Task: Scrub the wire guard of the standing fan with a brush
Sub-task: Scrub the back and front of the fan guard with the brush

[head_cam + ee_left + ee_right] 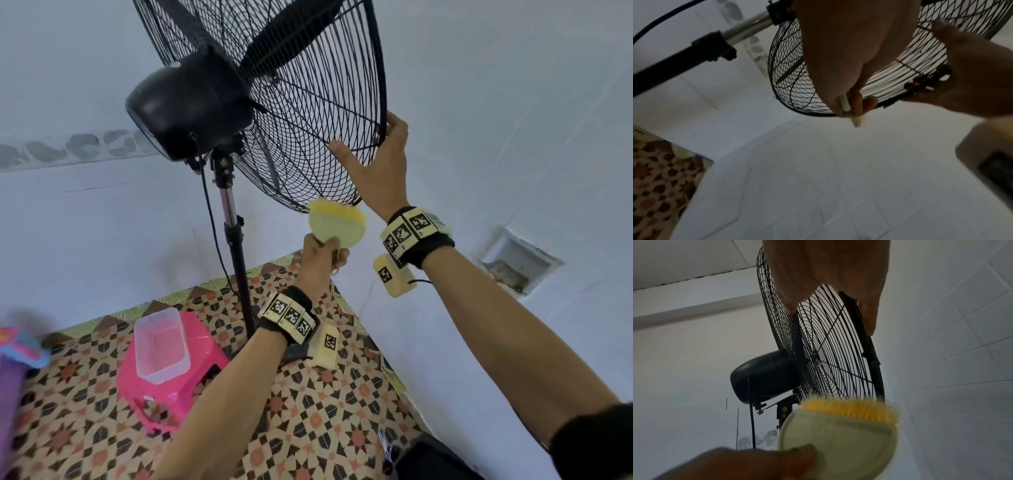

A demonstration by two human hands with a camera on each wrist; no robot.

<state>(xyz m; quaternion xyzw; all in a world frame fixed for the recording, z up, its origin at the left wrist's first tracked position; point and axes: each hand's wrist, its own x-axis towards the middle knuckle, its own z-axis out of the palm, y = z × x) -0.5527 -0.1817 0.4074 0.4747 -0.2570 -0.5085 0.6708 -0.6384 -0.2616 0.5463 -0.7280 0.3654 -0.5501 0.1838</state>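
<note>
The black standing fan's wire guard (pixel 308 102) (pixel 828 353) (pixel 793 81) tilts overhead. My right hand (pixel 376 164) (pixel 828 269) grips its lower right rim, thumb on the rear mesh and fingers wrapped over the edge. My left hand (pixel 320 260) (pixel 849 48) holds a pale green round brush (pixel 337 224) (pixel 838 434) by its handle (pixel 855 120). Its yellow bristles point up and meet the lowest part of the guard's rim. The blades sit still inside the guard.
The motor housing (pixel 188 106) tops a chrome and black pole (pixel 236 246) with a hanging cord. A pink stool (pixel 205 346) carrying a clear plastic tub (pixel 161 346) stands on the patterned floor (pixel 325 428). A white tiled wall (pixel 513 102) is close on the right.
</note>
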